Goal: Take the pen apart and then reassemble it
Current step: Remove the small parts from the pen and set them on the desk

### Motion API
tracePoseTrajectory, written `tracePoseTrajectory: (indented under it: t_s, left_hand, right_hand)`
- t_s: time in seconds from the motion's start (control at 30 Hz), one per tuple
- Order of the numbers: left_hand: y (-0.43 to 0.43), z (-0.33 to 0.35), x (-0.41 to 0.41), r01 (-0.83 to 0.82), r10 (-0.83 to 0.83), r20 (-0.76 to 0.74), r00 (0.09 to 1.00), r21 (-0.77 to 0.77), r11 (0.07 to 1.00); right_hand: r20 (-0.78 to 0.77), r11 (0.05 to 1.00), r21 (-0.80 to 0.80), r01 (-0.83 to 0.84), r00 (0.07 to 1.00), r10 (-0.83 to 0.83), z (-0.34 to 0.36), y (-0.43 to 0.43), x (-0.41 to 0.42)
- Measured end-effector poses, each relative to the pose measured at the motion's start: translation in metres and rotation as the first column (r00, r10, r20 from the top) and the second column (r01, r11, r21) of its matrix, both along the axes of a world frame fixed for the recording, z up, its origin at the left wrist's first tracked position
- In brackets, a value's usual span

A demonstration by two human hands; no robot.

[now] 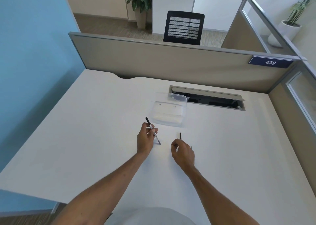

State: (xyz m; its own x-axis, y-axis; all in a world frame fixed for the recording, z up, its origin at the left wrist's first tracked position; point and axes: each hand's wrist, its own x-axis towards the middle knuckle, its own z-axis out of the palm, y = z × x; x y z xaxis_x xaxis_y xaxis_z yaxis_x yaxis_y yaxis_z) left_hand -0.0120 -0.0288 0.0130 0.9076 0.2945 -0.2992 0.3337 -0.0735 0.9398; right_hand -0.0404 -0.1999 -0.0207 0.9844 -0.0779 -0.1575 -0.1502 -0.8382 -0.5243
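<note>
Left hand pinches slim pen — white barrel, black ends, tilted.

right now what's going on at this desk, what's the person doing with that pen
A person at a white desk is working on a pen. The left hand holds the pen body tilted, tip down near the desk. The right hand is curled low over the desk beside a small dark piece lying there, seemingly a separated pen part. A clear plastic container sits just beyond, untouched.
</note>
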Motion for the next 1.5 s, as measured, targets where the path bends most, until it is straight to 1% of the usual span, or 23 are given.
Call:
tracePoseTrajectory:
  t_s: [0.2,0.4,0.6,0.7,0.8,0.9,1.0,1.13,1.3,1.5]
  left_hand:
    - [0.003,0.008,0.007,-0.020,0.020,0.025,0.999,0.015,1.000]
    - [0.010,0.014,0.022,-0.069,0.069,0.040,0.997,-0.001,0.998]
    - [0.024,0.018,0.038,-0.143,0.146,0.031,0.989,-0.088,0.986]
    - [0.030,0.017,0.044,-0.211,0.209,-0.029,0.977,-0.172,0.962]
    - [0.035,0.011,0.047,-0.309,0.275,-0.158,0.949,-0.269,0.912]
    - [0.039,0.001,0.047,-0.375,0.288,-0.276,0.917,-0.351,0.858]
    - [0.043,-0.009,0.046,-0.425,0.293,-0.361,0.885,-0.376,0.823]
    - [0.048,-0.018,0.042,-0.412,0.251,-0.399,0.882,-0.390,0.824]
    - [0.057,-0.024,0.042,-0.393,0.228,-0.404,0.886,-0.393,0.832]
    - [0.061,-0.029,0.047,-0.358,0.184,-0.412,0.892,-0.398,0.845]
  right_hand:
    - [-0.017,1.000,0.001,0.007,1.000,-0.007,0.000,-0.002,0.005]
    - [-0.018,0.999,0.024,0.028,0.999,-0.028,0.000,0.003,0.010]
    - [-0.037,0.999,0.039,0.034,0.999,-0.032,0.001,0.004,0.017]
    - [-0.041,0.999,0.035,0.029,0.999,-0.027,0.002,0.005,0.019]
    - [-0.052,0.999,0.039,-0.005,0.999,0.007,0.004,0.011,0.023]
    - [-0.069,0.997,0.011,-0.075,0.995,0.075,0.007,0.018,0.029]
    - [-0.090,0.992,-0.022,-0.124,0.988,0.122,0.009,0.025,0.038]
    - [-0.148,0.978,-0.074,-0.196,0.972,0.184,0.009,0.034,0.046]
    - [-0.199,0.960,-0.167,-0.223,0.962,0.189,0.006,0.048,0.052]
    - [-0.244,0.957,-0.180,-0.228,0.953,0.182,0.007,0.056,0.057]
